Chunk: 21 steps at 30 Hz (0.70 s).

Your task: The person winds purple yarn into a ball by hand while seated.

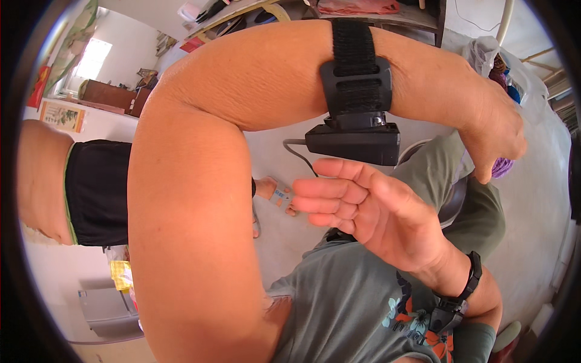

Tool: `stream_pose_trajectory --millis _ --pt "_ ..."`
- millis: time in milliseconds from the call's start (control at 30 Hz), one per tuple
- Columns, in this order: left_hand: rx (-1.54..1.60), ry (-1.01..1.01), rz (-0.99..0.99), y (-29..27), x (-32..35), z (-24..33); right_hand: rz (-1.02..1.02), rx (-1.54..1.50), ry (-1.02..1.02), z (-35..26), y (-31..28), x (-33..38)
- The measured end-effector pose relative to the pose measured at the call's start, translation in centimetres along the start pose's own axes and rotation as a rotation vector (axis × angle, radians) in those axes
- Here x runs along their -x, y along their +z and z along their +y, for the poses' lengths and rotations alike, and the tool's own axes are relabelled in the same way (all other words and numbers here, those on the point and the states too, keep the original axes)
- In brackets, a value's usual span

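My left arm arches across the top of the view, with a black strap and a black box-shaped device [354,142] on the forearm. At the right, my left hand [495,130] points downward with its fingers curled round a purple bundle that looks like yarn [502,167]. The fingertips are partly hidden. Nearer the middle, my right hand [378,212] is held open and empty, palm toward me, fingers stretched to the left. A black wrist device [454,302] is strapped to that wrist. My green-trousered knee [484,224] lies below the left hand.
A clear plastic bag [484,54] with colourful bundles lies beyond my left hand. Another person in black shorts [100,190] is at the left, a sandalled foot [279,196] on the floor. A metal basin [452,209] shows partly between my legs. Wooden shelving [411,23] stands at the back.
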State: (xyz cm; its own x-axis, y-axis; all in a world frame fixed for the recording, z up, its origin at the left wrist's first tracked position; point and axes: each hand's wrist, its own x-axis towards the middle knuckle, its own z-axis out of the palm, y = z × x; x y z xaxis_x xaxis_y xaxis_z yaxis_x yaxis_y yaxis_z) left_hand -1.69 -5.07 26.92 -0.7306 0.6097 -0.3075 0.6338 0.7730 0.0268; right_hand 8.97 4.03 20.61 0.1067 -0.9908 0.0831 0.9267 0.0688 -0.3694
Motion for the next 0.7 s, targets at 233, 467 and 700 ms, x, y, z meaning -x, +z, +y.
stream_pose_trajectory --millis 233,467,700 --pt "0.063 0.068 0.099 0.2 0.0 0.2 0.033 0.334 0.141 -0.5 -0.1 0.2" --pt "0.156 0.208 0.236 1.8 -2.4 -0.9 -0.230 0.517 -0.022 0.5 2.1 -0.8" --pt "0.137 0.203 0.218 1.0 -2.5 -0.9 -0.381 0.238 0.049 0.0 4.4 -1.4"
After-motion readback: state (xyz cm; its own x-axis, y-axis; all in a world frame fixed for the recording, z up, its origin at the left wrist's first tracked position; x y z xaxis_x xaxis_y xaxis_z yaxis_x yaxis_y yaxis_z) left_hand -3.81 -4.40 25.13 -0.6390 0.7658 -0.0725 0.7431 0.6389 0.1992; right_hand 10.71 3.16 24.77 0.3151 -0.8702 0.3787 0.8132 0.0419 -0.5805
